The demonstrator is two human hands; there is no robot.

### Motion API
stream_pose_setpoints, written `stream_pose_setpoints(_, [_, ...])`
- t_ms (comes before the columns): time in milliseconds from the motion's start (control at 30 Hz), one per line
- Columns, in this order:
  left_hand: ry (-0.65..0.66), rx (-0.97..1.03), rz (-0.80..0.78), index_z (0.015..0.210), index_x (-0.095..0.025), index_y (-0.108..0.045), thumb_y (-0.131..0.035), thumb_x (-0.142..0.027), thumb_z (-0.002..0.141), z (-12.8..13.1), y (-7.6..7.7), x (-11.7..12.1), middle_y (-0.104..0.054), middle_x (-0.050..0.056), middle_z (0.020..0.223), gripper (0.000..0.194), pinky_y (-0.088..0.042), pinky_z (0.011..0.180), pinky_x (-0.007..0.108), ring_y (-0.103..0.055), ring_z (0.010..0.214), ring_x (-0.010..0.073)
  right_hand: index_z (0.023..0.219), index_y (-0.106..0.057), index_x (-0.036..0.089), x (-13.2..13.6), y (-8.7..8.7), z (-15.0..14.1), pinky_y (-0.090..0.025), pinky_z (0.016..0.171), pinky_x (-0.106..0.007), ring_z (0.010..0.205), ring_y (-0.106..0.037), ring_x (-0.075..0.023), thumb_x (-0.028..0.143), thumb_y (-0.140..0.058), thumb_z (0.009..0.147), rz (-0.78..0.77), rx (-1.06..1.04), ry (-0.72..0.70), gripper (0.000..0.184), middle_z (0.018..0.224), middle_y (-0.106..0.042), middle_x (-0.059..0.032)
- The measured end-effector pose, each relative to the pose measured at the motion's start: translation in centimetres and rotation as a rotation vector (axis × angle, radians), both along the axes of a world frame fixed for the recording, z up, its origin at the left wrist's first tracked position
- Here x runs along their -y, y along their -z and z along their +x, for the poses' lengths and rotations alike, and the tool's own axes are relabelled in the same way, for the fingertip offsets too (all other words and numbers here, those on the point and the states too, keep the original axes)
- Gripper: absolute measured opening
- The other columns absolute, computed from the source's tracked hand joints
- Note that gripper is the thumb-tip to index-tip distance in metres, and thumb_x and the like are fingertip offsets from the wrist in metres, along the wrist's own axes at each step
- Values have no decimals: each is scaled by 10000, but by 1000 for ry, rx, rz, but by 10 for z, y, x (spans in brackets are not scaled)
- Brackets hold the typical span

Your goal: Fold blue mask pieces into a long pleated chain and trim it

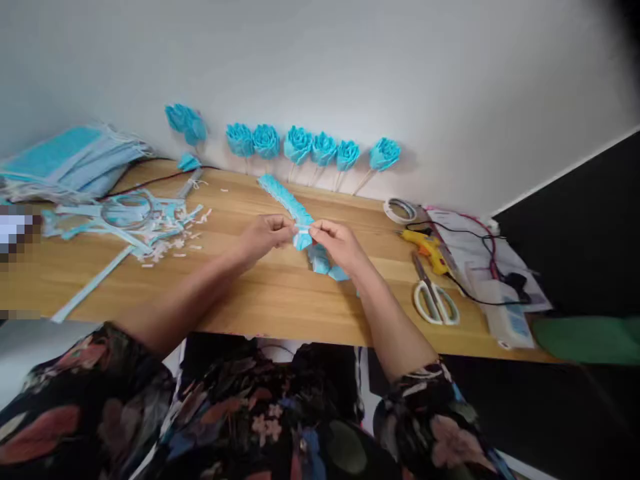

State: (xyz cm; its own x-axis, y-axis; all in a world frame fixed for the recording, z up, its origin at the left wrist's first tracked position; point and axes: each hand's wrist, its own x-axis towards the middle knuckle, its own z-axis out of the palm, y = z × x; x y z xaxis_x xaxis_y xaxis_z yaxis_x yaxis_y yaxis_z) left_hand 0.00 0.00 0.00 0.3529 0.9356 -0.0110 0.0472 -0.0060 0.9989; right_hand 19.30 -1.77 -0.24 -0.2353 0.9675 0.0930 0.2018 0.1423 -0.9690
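Pinching a small folded blue piece (303, 240) between left hand (270, 233) and right hand (336, 239), both closed on its edges above a wood-grain table (280, 297). Can't quite tell if also touching the crinkly blue row (281, 192) just beyond. Got ruffled flowers (299, 145) on thin sticks farther past the grip, plastic glue gun (424, 247) and metal-bladed scissors (429, 285) off right, flat stacked masks (65, 157) well left.

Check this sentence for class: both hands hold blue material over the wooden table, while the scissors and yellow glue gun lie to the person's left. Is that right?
No: the head view shows the scissors and yellow glue gun to the person's right. The rest stands: the left hand and right hand hold blue material over the wooden table.
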Motion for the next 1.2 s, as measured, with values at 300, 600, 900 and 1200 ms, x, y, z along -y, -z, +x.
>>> stream_pose_setpoints(300, [79,37,77,683,-156,-615,-721,-414,715,1,4,4,-555,-12,603,281,-327,557,237,-426,558,84,772,-625,199,2,0,-1,-415,640,-261,657,-527,-123,470,-650,822,34,28,-46,276,725,-623,12])
stream_pose_setpoints(600, [-10,11,42,705,-151,-645,-715,-366,714,0,2,2,-615,8,628,226,-336,547,235,-453,556,89,971,-679,218,1,3,-2,-483,760,-306,797,-625,-165,384,-575,877,228,142,99,218,878,-706,-16])
stream_pose_setpoints(900, [-124,7,148,684,-152,-624,-659,-304,746,3,2,4,-594,-17,622,168,-348,568,228,-443,560,79,781,-676,235,8,-2,-10,-447,775,-348,786,-622,-193,240,-627,880,623,519,260,111,790,-703,-13])
stream_pose_setpoints(1200, [-59,33,174,755,-138,-688,-685,-318,755,5,8,4,-675,17,727,181,-415,641,238,-539,645,102,778,-687,224,6,1,-10,-436,753,-332,749,-624,-181,256,-652,877,618,528,201,110,770,-707,-10])
